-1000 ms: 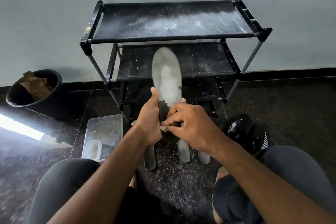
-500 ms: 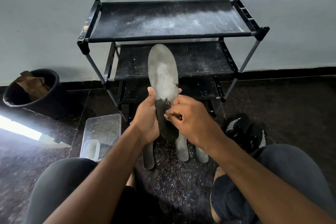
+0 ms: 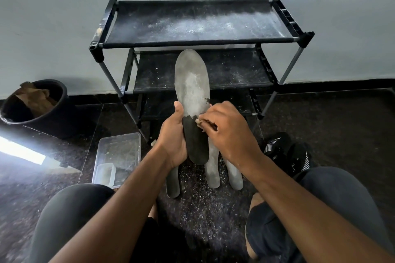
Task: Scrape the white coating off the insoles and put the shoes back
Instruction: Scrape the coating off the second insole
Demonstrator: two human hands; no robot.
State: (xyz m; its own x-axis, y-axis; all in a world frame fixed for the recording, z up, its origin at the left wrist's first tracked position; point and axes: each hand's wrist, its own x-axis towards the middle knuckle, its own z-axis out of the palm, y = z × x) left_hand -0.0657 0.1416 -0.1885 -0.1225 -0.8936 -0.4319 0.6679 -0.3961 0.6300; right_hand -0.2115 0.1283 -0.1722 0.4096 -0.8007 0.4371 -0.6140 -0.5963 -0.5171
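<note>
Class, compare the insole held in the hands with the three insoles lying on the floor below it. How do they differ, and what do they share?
The held insole stands upright, gripped by the left hand; the floor insoles lie flat.
The held insole's lower part is scraped black; the visible parts of the floor insoles look grey all over.
The right hand works only on the held insole; the floor insoles lie untouched.
Both are long, rounded and pale-coated.

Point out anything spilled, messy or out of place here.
White powder is strewn across the shoe rack top shelf, and pale scrapings litter the floor around the lying insoles. The black shoes sit on the floor, off the rack. A lidless clear container lies nearby.
</note>
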